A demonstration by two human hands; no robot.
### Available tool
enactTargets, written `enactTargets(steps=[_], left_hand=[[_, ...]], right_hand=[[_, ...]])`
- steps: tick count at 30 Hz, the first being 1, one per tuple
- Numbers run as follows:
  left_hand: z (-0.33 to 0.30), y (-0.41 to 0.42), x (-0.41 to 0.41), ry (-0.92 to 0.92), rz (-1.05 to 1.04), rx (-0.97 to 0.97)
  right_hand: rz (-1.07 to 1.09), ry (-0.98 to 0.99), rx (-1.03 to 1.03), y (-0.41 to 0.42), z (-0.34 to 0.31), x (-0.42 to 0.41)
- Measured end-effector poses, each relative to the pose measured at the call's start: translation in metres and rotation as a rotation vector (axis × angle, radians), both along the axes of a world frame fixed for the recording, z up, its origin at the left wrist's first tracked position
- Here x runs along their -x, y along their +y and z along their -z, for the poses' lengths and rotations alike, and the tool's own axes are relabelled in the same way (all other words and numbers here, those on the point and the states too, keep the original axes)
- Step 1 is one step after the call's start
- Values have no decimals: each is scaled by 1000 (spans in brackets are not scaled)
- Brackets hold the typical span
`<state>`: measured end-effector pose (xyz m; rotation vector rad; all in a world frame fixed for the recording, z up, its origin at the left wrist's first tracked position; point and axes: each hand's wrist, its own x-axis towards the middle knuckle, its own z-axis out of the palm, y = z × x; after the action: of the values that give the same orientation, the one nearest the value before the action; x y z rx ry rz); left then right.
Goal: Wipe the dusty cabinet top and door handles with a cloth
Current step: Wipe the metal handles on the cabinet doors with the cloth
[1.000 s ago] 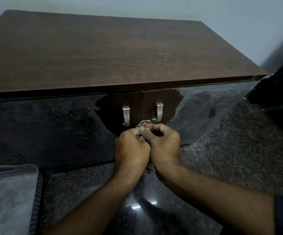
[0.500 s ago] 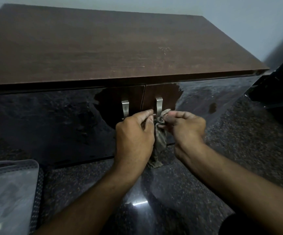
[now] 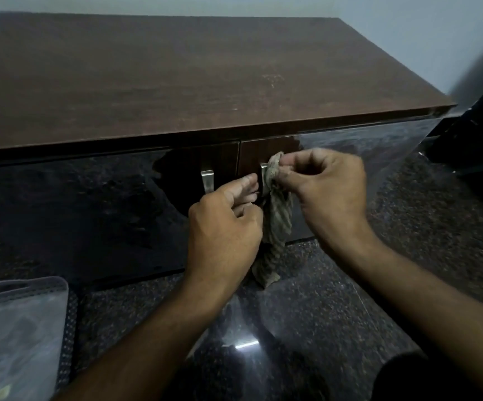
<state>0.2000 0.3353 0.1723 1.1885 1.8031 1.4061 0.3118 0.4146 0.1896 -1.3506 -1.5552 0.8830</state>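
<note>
Handles are the step in hand: left handle (image 3: 207,180) bare, our left hand (image 3: 225,227) pinching the cloth (image 3: 275,224), looped at the right handle (image 3: 263,169) — our right hand (image 3: 327,189) pinching its top. Next, we judge, alternate pulls — then the cabinet top (image 3: 176,76).

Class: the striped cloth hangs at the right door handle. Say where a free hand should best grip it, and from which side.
Probably the cloth's loose hanging tail, pinched from the front below both hands: it hangs free of the door, while the upper end is held at the right handle.
</note>
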Motion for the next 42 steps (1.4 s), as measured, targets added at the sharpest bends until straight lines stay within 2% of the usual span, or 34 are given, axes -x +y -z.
enactTargets(steps=[5, 11, 15, 16, 21, 24, 27, 33, 36, 39, 42], left_hand=[[-3, -1, -3, 52, 73, 24], [-9, -8, -2, 126, 67, 62], [-7, -10, 2, 93, -2, 57], [-6, -10, 4, 88, -14, 61], [-7, -8, 4, 102, -31, 66], [-7, -8, 2, 104, -14, 74], [-7, -8, 2, 117, 4, 103], [-8, -9, 7, 140, 52, 220], [-10, -9, 5, 90, 98, 232], [-11, -6, 9, -25, 81, 213], [-10, -8, 11, -84, 77, 164]], right_hand=[[-117, 109, 189, 2, 15, -6], [-239, 100, 233, 0, 17, -9], [-126, 326, 174, 2, 5, -10], [-98, 325, 156, 3, 5, -9], [-73, 46, 143, -1, 21, -5], [-79, -48, 158, -2, 25, -5], [-60, -48, 211, -6, 21, -3], [25, 136, 312, -30, 9, 9], [69, 72, 195, -41, 15, 15], [-5, -68, 17, -49, 20, 23], [-191, -366, -151, -56, 25, 28]])
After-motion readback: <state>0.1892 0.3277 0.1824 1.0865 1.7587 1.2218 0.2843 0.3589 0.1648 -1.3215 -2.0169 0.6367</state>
